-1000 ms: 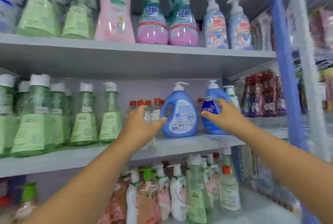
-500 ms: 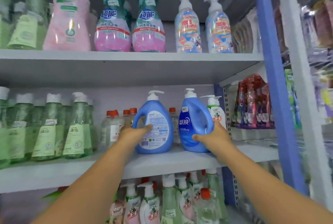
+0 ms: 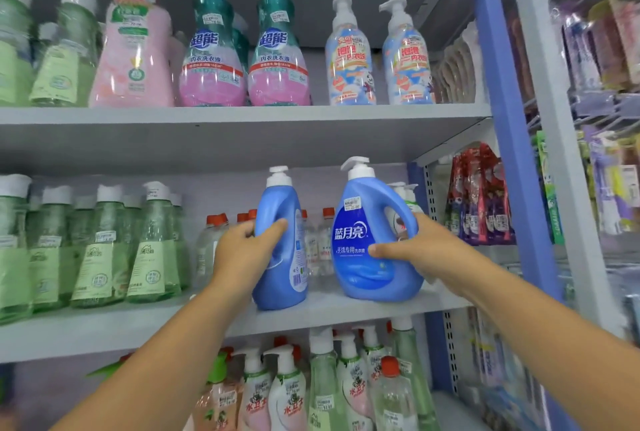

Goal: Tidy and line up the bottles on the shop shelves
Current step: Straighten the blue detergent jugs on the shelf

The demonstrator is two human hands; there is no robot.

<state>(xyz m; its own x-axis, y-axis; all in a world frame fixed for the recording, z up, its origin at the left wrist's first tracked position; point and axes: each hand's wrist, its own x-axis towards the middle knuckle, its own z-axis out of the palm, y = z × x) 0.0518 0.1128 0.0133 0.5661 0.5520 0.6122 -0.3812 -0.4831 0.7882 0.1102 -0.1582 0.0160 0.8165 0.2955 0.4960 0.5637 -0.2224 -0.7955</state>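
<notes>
A: What can't you make out from your head camera?

B: Quite a lot. The clear red-capped bottles (image 3: 320, 240) at the back of the middle shelf (image 3: 363, 306) are mostly hidden behind the two blue ones, and their labels are blurred. A white pump bottle (image 3: 403, 195) is tucked behind the right-hand blue bottle; only its top shows. The green bottles (image 3: 100, 250) on the left run off the frame edge, and the hanging packets (image 3: 479, 195) past the blue upright (image 3: 498, 118) are too soft to read.

A: And your hands?

B: Your left hand (image 3: 242, 254) grips the narrower blue bottle (image 3: 282, 240), thumb across its front and fingers curled round the far side, out of sight. That bottle is turned edge-on, its back label facing right, and it stands at the shelf's front lip. Your right hand (image 3: 422, 250) holds the wider blue bottle (image 3: 372, 243), thumb pressed on the front label, fingers wrapped round the handle side behind it.

A: Where do the bottles sit relative to each other?

B: Both upright on the middle shelf, near each other but apart, the wider one facing you and to the right. Each hand is on the outer flank of its bottle.
</notes>
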